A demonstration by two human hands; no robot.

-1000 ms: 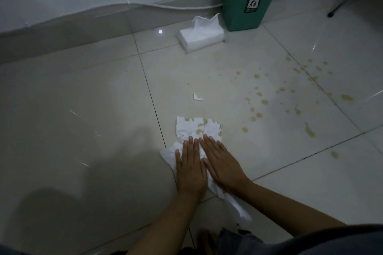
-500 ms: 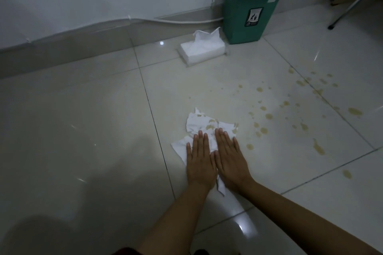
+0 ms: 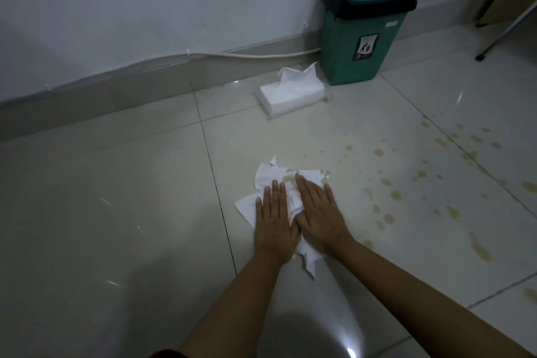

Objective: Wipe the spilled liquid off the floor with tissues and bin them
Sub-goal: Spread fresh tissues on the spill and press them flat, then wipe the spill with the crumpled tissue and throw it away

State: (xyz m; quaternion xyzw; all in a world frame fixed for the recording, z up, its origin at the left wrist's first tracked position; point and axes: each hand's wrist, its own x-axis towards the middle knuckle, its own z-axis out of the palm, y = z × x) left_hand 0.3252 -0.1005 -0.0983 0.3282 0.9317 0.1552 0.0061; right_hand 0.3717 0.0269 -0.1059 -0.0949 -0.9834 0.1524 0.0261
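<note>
A crumpled wad of white tissues (image 3: 270, 177), stained yellow-brown along its far edge, lies on the pale tiled floor. My left hand (image 3: 274, 219) and my right hand (image 3: 319, 212) press flat on it side by side, fingers straight and pointing away from me. Yellow-brown drops of spilled liquid (image 3: 395, 195) dot the tiles to the right of the tissues, spreading toward the right edge. A green bin with a dark swing lid (image 3: 364, 29) stands against the wall at the back right.
A white tissue pack (image 3: 293, 94) with one sheet sticking up lies just left of the bin. A white cable (image 3: 261, 55) runs along the skirting. A metal leg with a black foot (image 3: 481, 57) slants in at the far right.
Both hands have pushed the tissues forward across the floor, away from me and toward the bin. The small loose scrap of tissue that lay ahead is no longer visible.
</note>
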